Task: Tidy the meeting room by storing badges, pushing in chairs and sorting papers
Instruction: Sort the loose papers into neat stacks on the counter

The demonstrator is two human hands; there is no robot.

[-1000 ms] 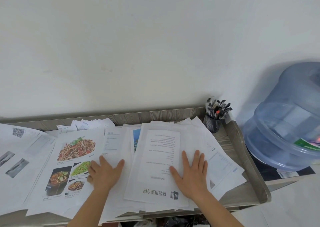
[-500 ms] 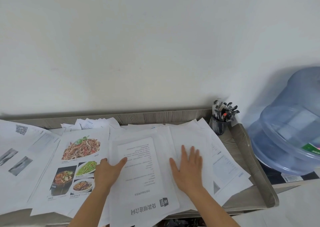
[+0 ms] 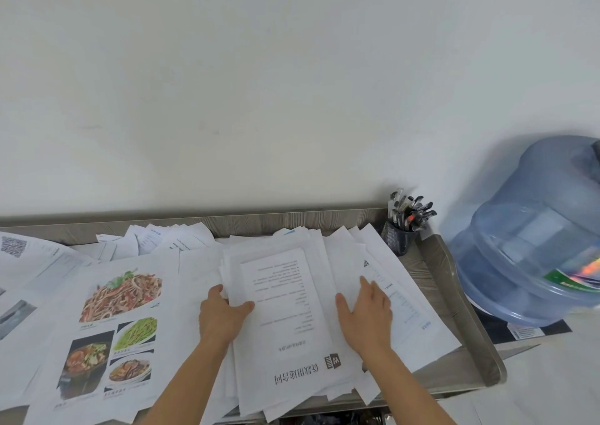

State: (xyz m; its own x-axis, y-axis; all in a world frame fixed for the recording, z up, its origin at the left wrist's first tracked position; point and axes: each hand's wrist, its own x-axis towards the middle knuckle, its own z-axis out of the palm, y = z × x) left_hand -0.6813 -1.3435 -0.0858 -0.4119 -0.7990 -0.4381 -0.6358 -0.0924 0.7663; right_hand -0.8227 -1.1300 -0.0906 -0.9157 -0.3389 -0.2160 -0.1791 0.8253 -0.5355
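Papers (image 3: 97, 262) lie spread over the grey worktop (image 3: 431, 281) in the lower frame. At lower centre the left hand (image 3: 224, 317) grips the text-sheet stack (image 3: 282, 311) by its left edge, thumb on top. The right hand (image 3: 367, 314) rests straight, open fingers on its right side. A pen cup (image 3: 401, 237) and water jug (image 3: 532, 246) stand at right.

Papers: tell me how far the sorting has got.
Done: little; one pile of text sheets sits roughly gathered mid-table. In hand: the left hand grips its edge, the right hand presses flat beside it. Left: food menu sheets and loose pages behind lie scattered.
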